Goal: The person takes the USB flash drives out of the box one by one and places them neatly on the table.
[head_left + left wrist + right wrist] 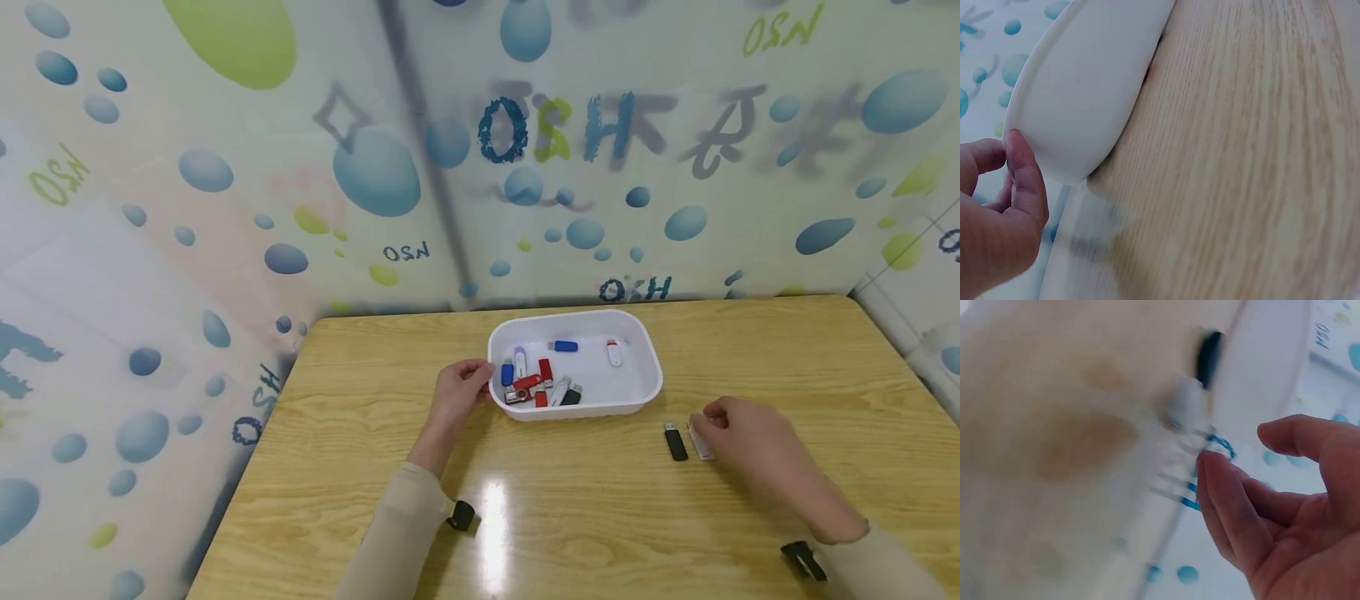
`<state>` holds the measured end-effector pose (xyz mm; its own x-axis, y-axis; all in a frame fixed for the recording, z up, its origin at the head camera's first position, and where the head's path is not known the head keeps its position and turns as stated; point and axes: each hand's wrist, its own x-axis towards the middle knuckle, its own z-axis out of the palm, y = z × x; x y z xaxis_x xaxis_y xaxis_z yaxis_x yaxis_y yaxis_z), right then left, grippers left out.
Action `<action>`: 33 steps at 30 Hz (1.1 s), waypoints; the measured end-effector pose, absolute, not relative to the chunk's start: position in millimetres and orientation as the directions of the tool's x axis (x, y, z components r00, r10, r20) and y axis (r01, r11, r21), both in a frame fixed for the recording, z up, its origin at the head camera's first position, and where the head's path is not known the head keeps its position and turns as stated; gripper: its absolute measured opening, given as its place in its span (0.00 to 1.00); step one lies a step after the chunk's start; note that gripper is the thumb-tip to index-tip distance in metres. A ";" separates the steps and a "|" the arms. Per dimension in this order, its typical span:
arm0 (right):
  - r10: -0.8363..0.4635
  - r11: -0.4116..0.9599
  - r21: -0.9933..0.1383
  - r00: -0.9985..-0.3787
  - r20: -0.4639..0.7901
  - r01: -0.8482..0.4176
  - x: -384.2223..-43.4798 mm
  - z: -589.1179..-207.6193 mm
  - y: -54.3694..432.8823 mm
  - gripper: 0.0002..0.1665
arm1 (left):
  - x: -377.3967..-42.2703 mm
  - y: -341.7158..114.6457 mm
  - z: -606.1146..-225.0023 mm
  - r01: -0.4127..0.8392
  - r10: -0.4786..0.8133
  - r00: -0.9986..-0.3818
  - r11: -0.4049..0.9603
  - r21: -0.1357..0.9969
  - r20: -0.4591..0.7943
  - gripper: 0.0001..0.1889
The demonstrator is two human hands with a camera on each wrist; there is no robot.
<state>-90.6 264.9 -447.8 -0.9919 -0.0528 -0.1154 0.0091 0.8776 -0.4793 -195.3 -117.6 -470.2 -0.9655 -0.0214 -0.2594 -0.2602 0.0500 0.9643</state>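
My left hand (455, 393) pinches the left end of a white plastic bin (609, 383) between thumb and fingers; the left wrist view shows the fingertips on its rim. Inside the bin lie several USB flash drives, blue, red, white and black, most of them bunched at its left. On the table to the right of the bin, a black USB flash drive (676, 442) and a white USB flash drive (702, 444) lie side by side. My right hand (759, 442) hovers at the white one, partly covering it. In the right wrist view its thumb and fingers stand apart with nothing between them.
The wooden table (360, 433) ends at the back against a wall covering (465, 225) printed with blue and green drops. A blue USB flash drive (565, 346) and a red-and-white one (614, 353) lie apart from the bunch inside the bin.
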 end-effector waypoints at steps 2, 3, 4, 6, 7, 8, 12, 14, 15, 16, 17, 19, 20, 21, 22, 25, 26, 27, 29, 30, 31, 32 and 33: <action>-0.042 0.875 -0.484 -0.997 -0.071 -0.003 -93.5 -439.8 265.6 0.23 | -195.0 -117.2 -470.1 -0.263 -0.024 -0.965 0.052 0.963 -0.263 0.14; -0.040 0.873 -0.487 -0.998 -0.050 -0.010 -95.2 -435.1 265.5 0.24 | -195.0 -117.2 -470.3 -0.264 -0.023 -0.964 0.053 0.963 -0.263 0.14; -0.039 0.871 -0.491 -0.999 -0.026 -0.021 -97.3 -430.3 264.9 0.24 | -195.7 -117.1 -469.3 -0.271 -0.022 -0.963 0.060 0.961 -0.270 0.15; -0.030 0.866 -0.499 -1.000 0.004 -0.028 -102.0 -421.3 261.3 0.24 | -196.2 -117.3 -468.9 -0.281 -0.024 -0.960 0.066 0.957 -0.280 0.15; -0.028 0.864 -0.502 -0.999 0.020 -0.034 -104.8 -417.1 258.9 0.23 | -196.1 -117.3 -468.7 -0.285 -0.024 -0.958 0.072 0.956 -0.284 0.15; -0.026 0.861 -0.506 -0.999 0.037 -0.041 -107.7 -413.3 255.9 0.23 | -196.2 -117.4 -468.5 -0.289 -0.024 -0.957 0.075 0.954 -0.288 0.15; -0.027 0.858 -0.508 -0.994 0.101 -0.075 -122.8 -403.5 239.3 0.20 | -195.5 -117.1 -468.1 -0.300 -0.033 -0.954 0.084 0.950 -0.298 0.15; -0.038 0.856 -0.508 -0.992 0.118 -0.093 -131.9 -401.5 230.6 0.18 | -195.7 -117.4 -468.1 -0.298 -0.035 -0.954 0.081 0.951 -0.296 0.15; -0.045 0.855 -0.508 -0.992 0.120 -0.100 -136.2 -401.0 226.7 0.18 | -195.5 -117.4 -468.1 -0.299 -0.035 -0.954 0.081 0.951 -0.297 0.15; -0.054 0.855 -0.507 -0.991 0.120 -0.108 -140.6 -400.8 223.0 0.17 | -195.4 -117.5 -468.2 -0.299 -0.035 -0.954 0.081 0.951 -0.297 0.15; -0.065 0.854 -0.507 -0.991 0.118 -0.116 -144.8 -400.9 219.4 0.17 | -195.1 -117.5 -468.0 -0.300 -0.035 -0.954 0.082 0.950 -0.298 0.15; -0.086 0.855 -0.501 -0.990 0.111 -0.130 -152.7 -402.0 212.9 0.16 | -194.2 -117.8 -468.0 -0.298 -0.032 -0.954 0.082 0.951 -0.297 0.15; -0.096 0.857 -0.497 -0.990 0.107 -0.137 -156.6 -402.7 209.5 0.16 | -193.8 -118.0 -468.0 -0.298 -0.032 -0.954 0.082 0.951 -0.297 0.15; -0.105 0.859 -0.493 -0.989 0.102 -0.142 -160.4 -403.3 206.2 0.16 | -193.5 -118.1 -468.3 -0.298 -0.032 -0.955 0.083 0.951 -0.296 0.15; -0.115 0.861 -0.486 -0.988 0.099 -0.149 -164.5 -404.1 202.9 0.16 | -193.2 -118.2 -468.4 -0.296 -0.031 -0.955 0.083 0.952 -0.295 0.15; -0.137 0.869 -0.469 -0.987 0.081 -0.159 -176.1 -406.4 193.9 0.16 | -193.1 -118.3 -469.3 -0.285 -0.029 -0.959 0.084 0.955 -0.283 0.15; -0.142 0.871 -0.465 -0.987 0.071 -0.159 -179.8 -407.1 190.9 0.16 | -193.4 -118.3 -469.6 -0.285 -0.031 -0.959 0.082 0.955 -0.283 0.15; -0.146 0.874 -0.460 -0.988 0.058 -0.156 -183.1 -407.8 188.1 0.16 | -193.5 -118.4 -469.7 -0.281 -0.030 -0.960 0.081 0.956 -0.279 0.15; -0.150 0.883 -0.445 -0.988 0.029 -0.147 -189.5 -409.8 183.5 0.16 | -193.7 -118.6 -469.9 -0.275 -0.026 -0.961 0.084 0.958 -0.274 0.16; -0.152 0.889 -0.436 -0.988 0.011 -0.142 -192.4 -411.0 181.3 0.16 | -193.9 -118.6 -469.9 -0.275 -0.026 -0.961 0.083 0.958 -0.274 0.16; -0.154 0.896 -0.423 -0.988 -0.006 -0.137 -195.0 -412.5 179.3 0.16 | -193.8 -118.6 -469.7 -0.274 -0.024 -0.962 0.080 0.958 -0.273 0.16; -0.154 0.902 -0.411 -0.988 -0.024 -0.131 -197.3 -414.1 177.4 0.17 | -193.9 -118.5 -469.7 -0.274 -0.022 -0.962 0.078 0.959 -0.273 0.16; -0.156 0.909 -0.396 -0.987 -0.036 -0.129 -199.5 -415.9 175.6 0.17 | -193.8 -118.5 -469.7 -0.274 -0.021 -0.962 0.074 0.959 -0.273 0.16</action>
